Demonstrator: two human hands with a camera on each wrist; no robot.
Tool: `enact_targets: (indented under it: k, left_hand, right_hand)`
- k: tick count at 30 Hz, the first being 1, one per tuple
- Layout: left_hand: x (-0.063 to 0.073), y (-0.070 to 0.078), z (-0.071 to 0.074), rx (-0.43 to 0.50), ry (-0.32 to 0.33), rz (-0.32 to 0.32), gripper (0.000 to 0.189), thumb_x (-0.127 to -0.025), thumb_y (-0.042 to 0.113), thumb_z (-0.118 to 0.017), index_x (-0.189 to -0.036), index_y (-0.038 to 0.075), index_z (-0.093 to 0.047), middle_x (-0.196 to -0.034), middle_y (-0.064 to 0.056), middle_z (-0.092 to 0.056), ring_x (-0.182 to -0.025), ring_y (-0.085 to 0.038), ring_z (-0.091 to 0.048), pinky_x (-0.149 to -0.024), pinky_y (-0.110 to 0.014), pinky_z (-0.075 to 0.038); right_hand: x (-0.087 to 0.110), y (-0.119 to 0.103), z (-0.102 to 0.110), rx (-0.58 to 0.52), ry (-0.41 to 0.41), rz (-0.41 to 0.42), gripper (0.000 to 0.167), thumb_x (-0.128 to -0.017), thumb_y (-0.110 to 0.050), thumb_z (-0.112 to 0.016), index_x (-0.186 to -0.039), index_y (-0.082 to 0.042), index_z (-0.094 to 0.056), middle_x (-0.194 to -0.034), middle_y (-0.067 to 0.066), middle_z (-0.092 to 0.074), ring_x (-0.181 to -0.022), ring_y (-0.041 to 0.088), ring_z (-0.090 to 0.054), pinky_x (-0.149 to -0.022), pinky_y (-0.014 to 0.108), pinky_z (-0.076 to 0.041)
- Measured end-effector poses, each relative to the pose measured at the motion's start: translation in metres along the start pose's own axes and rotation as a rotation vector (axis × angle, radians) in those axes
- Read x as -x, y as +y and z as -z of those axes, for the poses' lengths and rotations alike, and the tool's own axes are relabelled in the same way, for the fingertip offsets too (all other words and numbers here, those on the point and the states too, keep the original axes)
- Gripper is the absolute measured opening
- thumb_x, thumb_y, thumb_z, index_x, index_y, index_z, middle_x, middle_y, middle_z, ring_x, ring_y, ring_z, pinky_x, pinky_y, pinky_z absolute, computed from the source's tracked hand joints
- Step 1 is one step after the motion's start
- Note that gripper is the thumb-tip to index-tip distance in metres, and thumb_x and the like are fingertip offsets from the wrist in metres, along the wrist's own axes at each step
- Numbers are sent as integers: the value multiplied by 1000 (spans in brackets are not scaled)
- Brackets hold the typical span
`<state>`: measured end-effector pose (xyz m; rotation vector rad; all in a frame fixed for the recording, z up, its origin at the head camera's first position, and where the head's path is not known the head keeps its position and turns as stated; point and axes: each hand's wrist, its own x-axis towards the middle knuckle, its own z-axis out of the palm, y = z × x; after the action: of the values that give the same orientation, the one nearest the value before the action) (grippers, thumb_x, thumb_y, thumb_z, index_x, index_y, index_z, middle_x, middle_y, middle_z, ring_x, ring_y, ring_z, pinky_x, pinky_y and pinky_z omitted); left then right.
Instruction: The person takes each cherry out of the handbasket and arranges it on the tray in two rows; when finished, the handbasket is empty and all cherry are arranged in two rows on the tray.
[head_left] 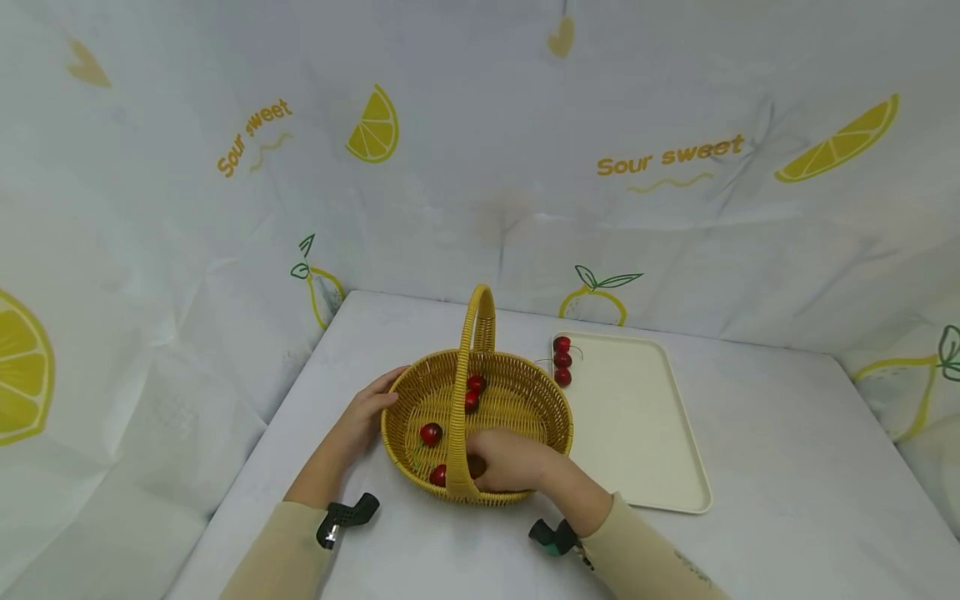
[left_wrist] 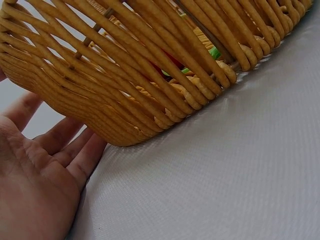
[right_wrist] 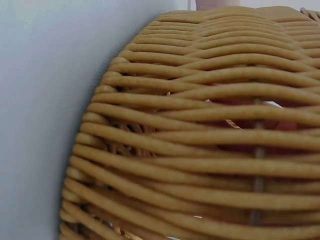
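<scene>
A yellow-brown wicker basket (head_left: 517, 367) with a tall arched handle stands on the table, several red cherries (head_left: 431, 434) lying inside it. My left hand (head_left: 369, 408) holds the basket's left side, the thumb over the rim and the fingers against the outer wall. In the left wrist view the fingers (left_wrist: 90, 157) touch the weave low down. My right hand (head_left: 510, 458) reaches over the near rim into the basket, beside the handle's base, fingertips hidden; I cannot tell what it holds. Through the weave in the right wrist view, red (right_wrist: 250, 115) shows.
To the right of the basket lies a cream rectangular tray (head_left: 637, 425), with three stemmed cherries (head_left: 562, 360) in a row along its far left edge. A white cloth covers the table (head_left: 780, 467). Behind it hangs a backdrop (head_left: 480, 208) printed with lemons.
</scene>
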<state>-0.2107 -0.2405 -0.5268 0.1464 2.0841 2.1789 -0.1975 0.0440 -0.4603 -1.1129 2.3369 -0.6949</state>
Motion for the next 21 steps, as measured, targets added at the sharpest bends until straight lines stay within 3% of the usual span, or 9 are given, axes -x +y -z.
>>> enact_targets:
  k: [7,12,21]
  left_hand:
    - [1,0,0,-8,3,1,55,-102,17,-50,-156,8,-43,-161,-10,-40,-149,-28,-32,-121,-51,-17]
    - [0,-1,1,-7,-3,-7,55,-102,17,-51,-155,8,-44,-160,-10,-41,-148,-28,-33,-120,-51,-17]
    - [0,0,0,-10,-1,-3,55,-102,17,-51,-155,8,-44,-160,-9,-41,-148,-28,-33,-121,-51,-17]
  right_hand:
    - [0,-4,-1,41,-3,-31,21,-82,-1,-77,-96,-17,-74,-81,-11,-63,-73,6,-54,-71,24,-49]
    - [-1,-3,0,43,-15,-9,22,-82,0,-77,-95,-17,-73,-81,-10,-64,-72,5,-53,-69,23,-49]
    - [1,5,7,-63,-18,-9,22,-82,-8,-79,-101,-18,-74,-86,-12,-63,-77,7,-56,-71,25,-51]
